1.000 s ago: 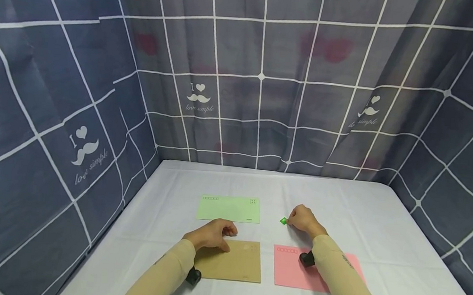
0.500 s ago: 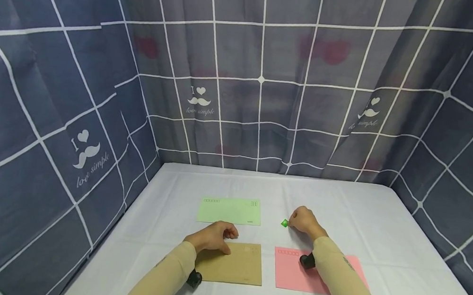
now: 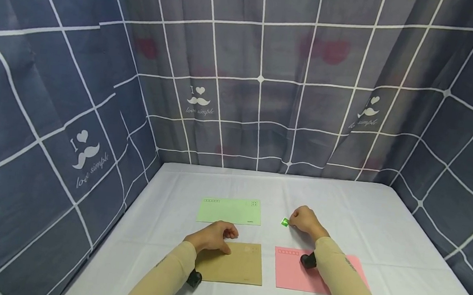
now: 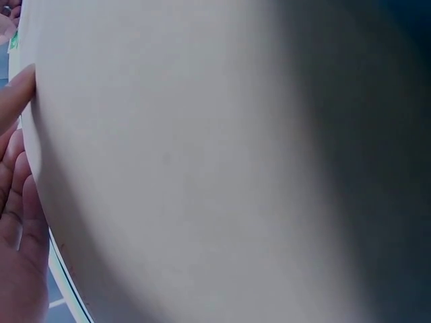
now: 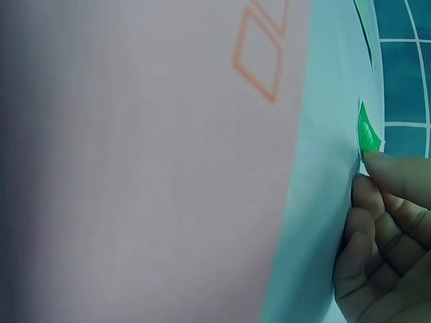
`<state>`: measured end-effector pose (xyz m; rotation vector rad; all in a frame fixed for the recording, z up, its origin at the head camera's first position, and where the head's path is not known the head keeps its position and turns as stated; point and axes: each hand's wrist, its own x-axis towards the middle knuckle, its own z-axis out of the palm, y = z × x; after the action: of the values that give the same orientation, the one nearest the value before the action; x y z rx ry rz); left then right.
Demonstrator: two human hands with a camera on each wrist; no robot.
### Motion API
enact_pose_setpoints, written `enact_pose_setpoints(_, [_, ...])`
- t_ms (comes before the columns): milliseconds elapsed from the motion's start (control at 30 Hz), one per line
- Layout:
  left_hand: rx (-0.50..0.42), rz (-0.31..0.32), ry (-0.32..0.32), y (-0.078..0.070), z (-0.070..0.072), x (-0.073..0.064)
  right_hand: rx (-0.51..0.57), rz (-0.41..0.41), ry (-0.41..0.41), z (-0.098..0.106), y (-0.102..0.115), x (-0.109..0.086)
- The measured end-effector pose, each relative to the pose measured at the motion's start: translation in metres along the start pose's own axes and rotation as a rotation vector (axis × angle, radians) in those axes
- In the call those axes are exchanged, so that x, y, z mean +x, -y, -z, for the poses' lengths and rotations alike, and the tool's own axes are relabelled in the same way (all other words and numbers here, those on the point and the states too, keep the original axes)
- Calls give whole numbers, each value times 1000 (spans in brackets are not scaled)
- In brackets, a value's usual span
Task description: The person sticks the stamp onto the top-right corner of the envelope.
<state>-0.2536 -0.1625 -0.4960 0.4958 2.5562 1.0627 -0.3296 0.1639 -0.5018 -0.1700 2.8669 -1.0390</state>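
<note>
Clearly thin green square (image 5: 368, 136), right hand (image 3: 304, 219) pinching, creased white cloth (image 3: 326, 194).

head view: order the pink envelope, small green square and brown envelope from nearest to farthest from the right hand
1. Small green square: at the fingertips of the right hand, on its left.
2. Pink envelope: just on the near side of that hand.
3. Brown envelope: near side too, but well to the left.
</note>
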Motion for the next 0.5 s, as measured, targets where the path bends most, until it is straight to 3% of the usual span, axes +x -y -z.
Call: enact_pose_setpoints(500, [11,2,-4,-1,1,-1,60,51,-3,0,-6,3])
